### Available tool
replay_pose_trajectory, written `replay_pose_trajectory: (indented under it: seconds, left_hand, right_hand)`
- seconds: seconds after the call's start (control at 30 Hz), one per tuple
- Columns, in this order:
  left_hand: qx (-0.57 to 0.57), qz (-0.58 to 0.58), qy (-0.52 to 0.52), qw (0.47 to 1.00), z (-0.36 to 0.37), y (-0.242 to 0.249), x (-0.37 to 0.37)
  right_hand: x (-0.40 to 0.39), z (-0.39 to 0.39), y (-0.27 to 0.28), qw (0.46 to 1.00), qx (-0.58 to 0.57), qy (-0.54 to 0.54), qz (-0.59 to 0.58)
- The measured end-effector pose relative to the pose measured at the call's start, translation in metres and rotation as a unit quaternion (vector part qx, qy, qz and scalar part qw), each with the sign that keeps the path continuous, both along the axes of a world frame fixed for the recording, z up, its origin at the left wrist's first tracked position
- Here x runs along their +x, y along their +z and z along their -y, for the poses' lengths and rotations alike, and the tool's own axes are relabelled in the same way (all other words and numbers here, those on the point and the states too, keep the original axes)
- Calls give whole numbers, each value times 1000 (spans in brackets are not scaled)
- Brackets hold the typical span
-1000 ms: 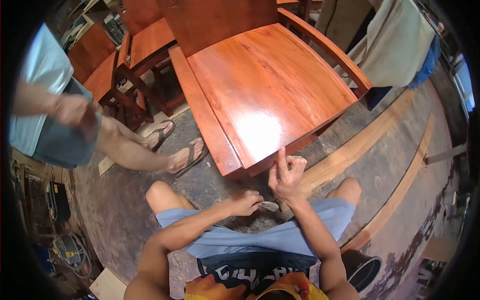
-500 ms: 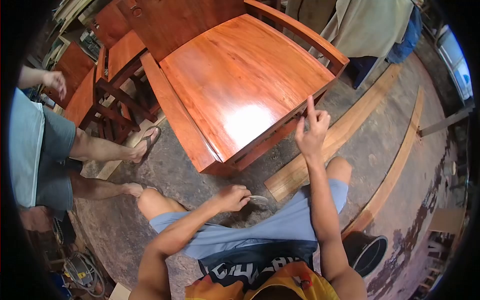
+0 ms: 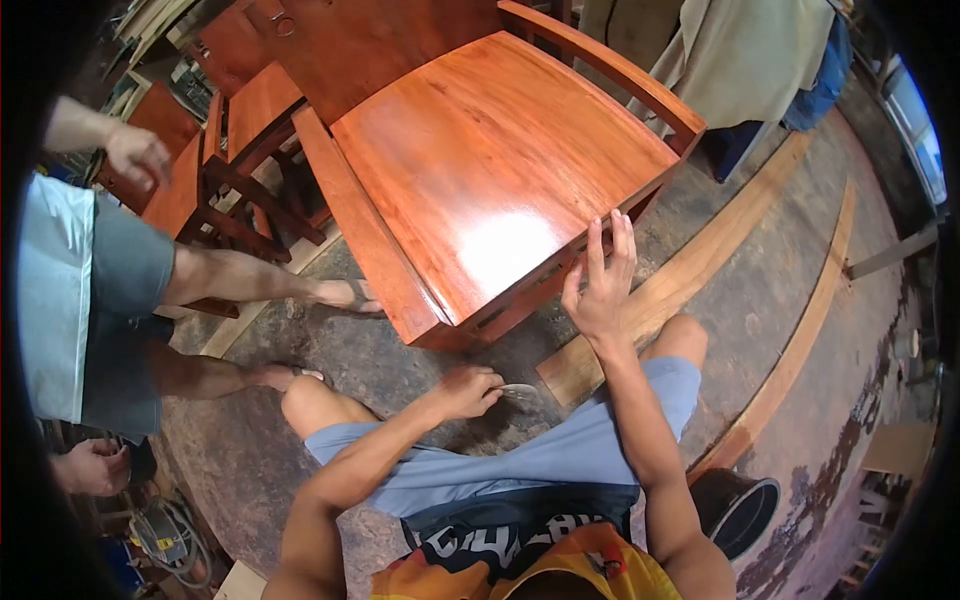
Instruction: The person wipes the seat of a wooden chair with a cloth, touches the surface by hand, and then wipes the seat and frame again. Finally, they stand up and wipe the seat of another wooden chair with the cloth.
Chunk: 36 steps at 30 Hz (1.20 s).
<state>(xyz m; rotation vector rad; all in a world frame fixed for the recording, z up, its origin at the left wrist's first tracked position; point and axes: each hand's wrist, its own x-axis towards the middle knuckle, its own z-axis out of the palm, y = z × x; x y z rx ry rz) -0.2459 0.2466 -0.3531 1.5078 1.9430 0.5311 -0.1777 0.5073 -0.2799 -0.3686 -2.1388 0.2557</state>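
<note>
At front edge of glossy red-brown wooden armchair [image 3: 500,150]: extending right hand [image 3: 606,290] with loose, empty fingers, can't confirm contact. Pinching thin pale flat piece [image 3: 518,389] with left hand [image 3: 467,392], just in front of armchair.

The glossy, reddish-brown wooden armchair [image 3: 490,170] stands upright, its seat reflecting bright glare; a thin pale piece [image 3: 518,388] is held near the armchair's front.

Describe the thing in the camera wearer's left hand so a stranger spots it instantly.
Find the big glossy reddish chair. Below its near corner, the wearer's left hand holds a small, thin, pale piece. Unlike the long brown plank to its right, this piece is greyish and hand-held.
</note>
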Motion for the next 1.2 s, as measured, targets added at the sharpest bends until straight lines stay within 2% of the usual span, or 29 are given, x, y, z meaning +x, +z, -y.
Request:
replay_pose_trajectory:
  seconds: [0.37, 0.5, 0.83, 0.97, 1.07, 1.1, 1.13, 1.2]
  left_hand:
    - [0, -12, -2, 1000, -3, 0, -2]
    - [7, -16, 7, 1000, -1, 0, -3]
    - [16, -6, -8, 1000, 0, -4, -7]
    - [47, -9, 0, 999, 1, -4, -6]
    - [52, -21, -10, 998, 1, 0, -10]
    - [61, -27, -4, 998, 2, -16, -11]
    - [98, -36, 7, 994, 3, -25, -12]
    - [79, -20, 4, 997, 3, -12, -15]
  right_hand:
    - [6, 47, 7, 994, 50, 92, 12]
    - [5, 48, 27, 996, 49, 69, 23]
    - [0, 48, 62, 969, 75, 161, 172]
    - [-4, 53, 77, 942, 108, 192, 255]
    - [7, 51, 91, 914, 101, 272, 285]
    - [8, 45, 95, 907, 98, 299, 281]
    - [9, 36, 90, 912, 87, 297, 269]
    - [7, 15, 92, 942, 96, 207, 248]
